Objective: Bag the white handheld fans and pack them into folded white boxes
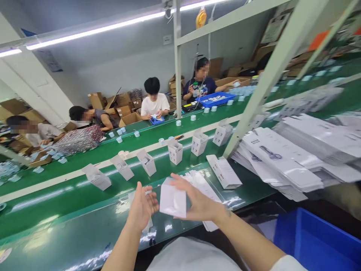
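Note:
A small white carton [173,201] is held between both hands above the near edge of the green bench [70,233]. My right hand [197,201] grips the carton from behind and on its right side, fingers curled over its top. My left hand [143,207] touches its left side, thumb and fingers partly closed, with a small white piece at the fingertips. Flat white leaflets [203,186] lie on the bench just beyond my hands.
Several open white cartons [175,151] stand in a row on the green conveyor belt [84,188]. Stacks of flat white box blanks [284,165] lie at right beside a slanted frame post [254,101]. A blue bin [318,241] sits lower right. Other people work across the belt.

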Demonstrator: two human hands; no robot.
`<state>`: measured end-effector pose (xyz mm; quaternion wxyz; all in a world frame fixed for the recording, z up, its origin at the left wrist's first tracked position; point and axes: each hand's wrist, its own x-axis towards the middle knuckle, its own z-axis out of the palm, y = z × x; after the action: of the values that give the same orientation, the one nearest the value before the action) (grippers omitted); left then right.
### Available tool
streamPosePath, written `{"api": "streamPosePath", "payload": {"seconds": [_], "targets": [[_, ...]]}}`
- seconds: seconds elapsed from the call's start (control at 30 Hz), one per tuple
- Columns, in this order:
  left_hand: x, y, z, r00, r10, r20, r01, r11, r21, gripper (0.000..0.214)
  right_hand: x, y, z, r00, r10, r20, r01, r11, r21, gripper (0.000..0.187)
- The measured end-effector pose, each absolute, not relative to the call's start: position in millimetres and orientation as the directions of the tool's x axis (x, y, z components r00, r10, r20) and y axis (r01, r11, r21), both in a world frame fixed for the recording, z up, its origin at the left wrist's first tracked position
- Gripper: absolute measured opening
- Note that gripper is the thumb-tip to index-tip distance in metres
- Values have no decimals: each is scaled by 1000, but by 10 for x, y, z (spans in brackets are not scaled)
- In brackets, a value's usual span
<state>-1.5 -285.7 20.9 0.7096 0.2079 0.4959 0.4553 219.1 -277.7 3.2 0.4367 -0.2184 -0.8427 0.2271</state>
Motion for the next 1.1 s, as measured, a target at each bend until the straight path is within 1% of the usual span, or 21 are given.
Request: {"api": "streamPosePath", "payload": {"seconds": [0.03, 0.07, 0.1, 0.13, 0.17, 0.2, 0.23, 0.27, 0.3, 0.33, 0.37, 0.4, 0.43, 0.47, 0.53, 0.63, 0.8, 0.9, 1.0, 1.07, 1.1], "targets": [[44, -2818, 117, 220, 760, -611, -391, 643, 659, 63, 2198, -2801, -54, -571, 505, 647, 188, 848, -495, 83], [122, -2780, 22, 341, 669, -661, -334, 743, 580, 62, 2214, -2828, -148, -624, 456, 634, 214, 881, -423, 77], [216, -2740, -70, 427, 603, -674, -287, 797, 531, 60, 2249, -2855, -249, -666, 435, 606, 250, 896, -368, 70], [322, -2694, -153, 474, 573, -669, -261, 817, 515, 57, 2313, -2878, -357, -690, 441, 574, 296, 895, -333, 66], [438, -2640, -227, 492, 563, -664, -240, 821, 518, 54, 2415, -2894, -469, -688, 476, 548, 353, 879, -321, 64], [563, -2574, -291, 495, 564, -661, -212, 816, 538, 54, 2556, -2898, -588, -651, 544, 529, 427, 839, -338, 67], [697, -2498, -349, 484, 574, -661, -170, 802, 572, 56, 2736, -2887, -713, -569, 644, 512, 516, 764, -388, 73], [844, -2413, -405, 460, 592, -662, -119, 779, 615, 61, 2946, -2859, -845, -430, 761, 485, 611, 641, -465, 82], [1005, -2320, -462, 422, 621, -660, -59, 746, 664, 68, 3174, -2813, -983, -233, 871, 433, 691, 461, -556, 88], [1181, -2223, -525, 378, 654, -655, 14, 703, 711, 75, 3406, -2752, -1125, 15, 940, 341, 728, 224, -648, 89], [1372, -2124, -593, 332, 693, -640, 103, 648, 755, 82, 3627, -2680, -1269, 262, 941, 216, 703, -32, -710, 85], [1578, -2028, -668, 289, 731, -618, 197, 586, 786, 87, 3826, -2602, -1411, 451, 888, 93, 635, -246, -732, 79], [1794, -1937, -747, 258, 760, -597, 288, 529, 798, 91, 3993, -2526, -1547, 566, 824, -2, 566, -391, -726, 76], [2015, -1854, -828, 238, 779, -581, 368, 481, 796, 93, 4128, -2458, -1675, 621, 781, -60, 523, -471, -711, 75], [2446, -1720, -988, 206, 800, -564, 483, 418, 769, 95, 4315, -2368, -1894, 623, 777, -89, 515, -494, -701, 76], [2984, -1618, -1198, 183, 815, -550, 580, 363, 730, 100, 4495, -2357, -2113, 607, 791, -78, 526, -473, -707, 75], [3498, -1655, -1433, 197, 823, -532, 667, 285, 688, 96, 4813, -2425, -2211, 576, 816, -59, 500, -408, -764, 79], [3647, -1724, -1505, 250, 806, -536, 662, 262, 703, 88, 4987, -2434, -2186, 569, 819, -73, 486, -406, -774, 74], [3613, -1762, -1519, 312, 792, -525, 647, 228, 728, 78, 5000, -2578, -2198, 606, 790, -86, 456, -434, -777, 70], [3411, -1772, -1508, 329, 799, -504, 645, 200, 738, 63, 4848, -2783, -2238, 674, 735, -76, 409, -456, -791, 66], [3249, -1783, -1502, 321, 811, -489, 649, 187, 737, 52, 4722, -2897, -2257, 696, 715, -63, 394, -455, -799, 60]]}}
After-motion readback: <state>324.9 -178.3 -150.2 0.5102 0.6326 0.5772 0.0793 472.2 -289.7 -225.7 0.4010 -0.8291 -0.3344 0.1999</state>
